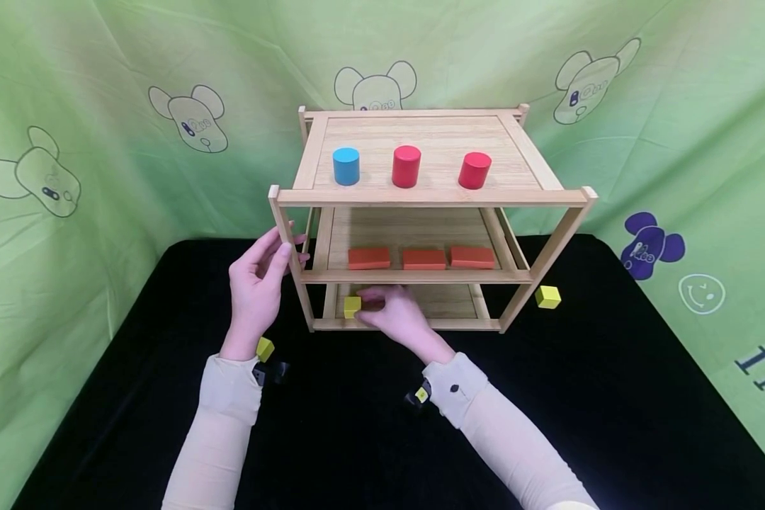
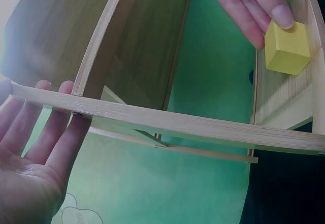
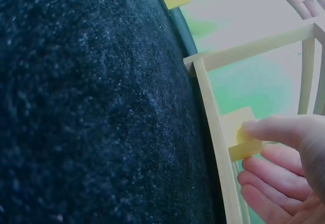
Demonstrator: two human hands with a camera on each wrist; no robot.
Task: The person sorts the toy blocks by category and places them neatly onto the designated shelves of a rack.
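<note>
My right hand [image 1: 400, 315] pinches a yellow cube [image 1: 352, 307] at the left of the wooden rack's bottom shelf [image 1: 446, 301]. In the left wrist view a fingertip rests on the top edge of the cube [image 2: 287, 51], while other fingers lie along its side. My left hand [image 1: 255, 290] holds the left front post [image 1: 302, 294] of the rack, thumb in front and fingers behind. In the right wrist view the thumb of my right hand [image 3: 284, 168] is against the cube [image 3: 246, 150].
A blue cylinder [image 1: 346, 167] and two red cylinders [image 1: 406, 167] stand on the top shelf. Three red-orange blocks [image 1: 423, 259] lie on the middle shelf. One loose yellow cube [image 1: 548, 297] is right of the rack; another [image 1: 264, 349] is by my left wrist. Black cloth [image 1: 357, 425] covers the table.
</note>
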